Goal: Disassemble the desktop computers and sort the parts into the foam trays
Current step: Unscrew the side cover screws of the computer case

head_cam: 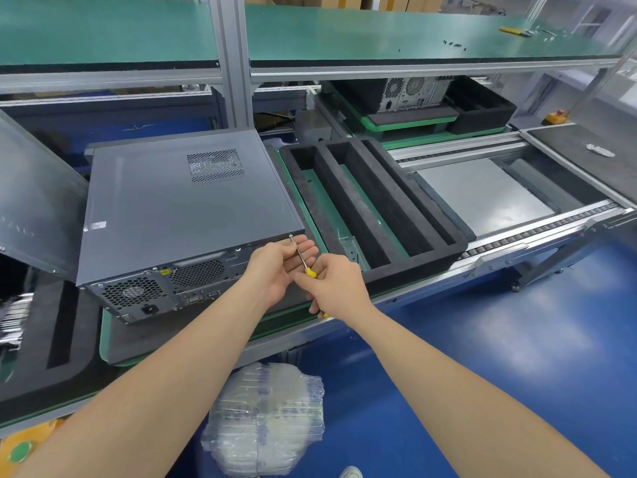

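Long counter [537, 232] w/ rollers runs L to R. On it, on a green board, lies the grey PC [186, 208]: flat on its side, lid on, patch of small holes on top, back w/ fan holes & a yellow sticker facing the person. 2nd PC [413, 91] sits far back, so 2 PCs. Just R of the grey PC is a black foam tray [396, 270] w/ 3 long slots; the L slot holds 1 small metal bit [348, 246], the other 2 look bare. L hand [279, 267] is at the PC's back R corner, fingers straight, touching the tool's thin rod. R hand [337, 291] grips the yellow screwdriver [310, 272]. Its tip sits on 1 screw [291, 235] at that corner.
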Demonstrator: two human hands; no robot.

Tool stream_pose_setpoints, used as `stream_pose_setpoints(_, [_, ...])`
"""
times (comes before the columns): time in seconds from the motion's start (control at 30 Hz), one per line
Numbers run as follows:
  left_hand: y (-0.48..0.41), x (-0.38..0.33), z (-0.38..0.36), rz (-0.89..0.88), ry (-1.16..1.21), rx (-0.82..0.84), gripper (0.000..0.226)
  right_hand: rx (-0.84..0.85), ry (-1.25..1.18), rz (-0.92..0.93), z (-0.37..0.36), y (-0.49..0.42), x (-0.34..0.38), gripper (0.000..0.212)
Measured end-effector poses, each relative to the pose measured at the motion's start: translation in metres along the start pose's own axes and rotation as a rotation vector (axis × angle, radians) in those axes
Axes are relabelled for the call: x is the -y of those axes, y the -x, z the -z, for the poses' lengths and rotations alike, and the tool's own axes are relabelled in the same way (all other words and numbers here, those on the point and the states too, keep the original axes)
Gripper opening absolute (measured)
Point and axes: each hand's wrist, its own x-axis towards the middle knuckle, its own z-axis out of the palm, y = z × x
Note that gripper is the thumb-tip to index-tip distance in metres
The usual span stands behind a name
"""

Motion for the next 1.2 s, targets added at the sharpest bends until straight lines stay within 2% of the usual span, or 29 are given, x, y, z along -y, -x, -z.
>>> stream_pose_setpoints(0.07, [0.002,0.0,0.0,0.006,0.009,-0.011,0.025,-0.132,0.285,0.101,-0.006,-0.001,0.002,0.023])
stream_pose_setpoints(0.13, [0.004,0.0,-0.001,-0.007,0.004,-0.015,0.019,-0.209,0.472,0.164,-0.012,-0.001,0.002,0.021])
stream_pose_setpoints(0.23, [0.005,0.002,-0.004,-0.04,-0.047,-0.032,0.02,-0.266,0.56,0.223,-0.017,-0.002,0.0,0.031])
stream_pose_setpoints(0.3, [0.004,0.002,-0.005,-0.048,-0.064,-0.058,0.018,-0.249,0.481,0.193,-0.017,-0.002,0.0,0.021])
stream_pose_setpoints(0.37, [0.003,0.001,-0.006,-0.039,-0.029,-0.065,0.016,-0.158,0.263,0.082,-0.015,-0.004,0.0,0.025])
stream_pose_setpoints(0.43, [0.002,0.0,-0.008,-0.024,-0.006,-0.057,0.016,0.005,-0.091,-0.102,-0.01,-0.006,0.002,0.036])
stream_pose_setpoints(0.53, [0.004,-0.001,-0.011,0.006,-0.016,-0.049,0.02,0.31,-0.61,-0.408,-0.001,0.0,0.004,0.04])
stream_pose_setpoints(0.63, [0.007,-0.001,-0.011,0.037,0.041,-0.034,0.025,0.429,-0.814,-0.442,0.003,0.003,0.0,0.033])
stream_pose_setpoints(0.73, [0.007,-0.001,-0.008,0.051,0.114,-0.023,0.022,0.359,-0.781,-0.372,0.003,0.002,0.001,0.025])
stream_pose_setpoints(0.9, [0.009,-0.004,-0.007,0.05,0.148,-0.097,0.019,0.25,-0.611,-0.203,-0.004,0.001,-0.004,0.028])
stream_pose_setpoints(1.0, [0.01,-0.005,-0.01,0.021,0.13,-0.144,0.015,0.167,-0.547,-0.205,-0.008,-0.001,-0.006,0.025])
stream_pose_setpoints(1.2, [0.011,-0.001,-0.012,0.025,0.063,-0.178,0.015,0.161,-0.532,-0.217,-0.012,-0.004,-0.005,0.032])
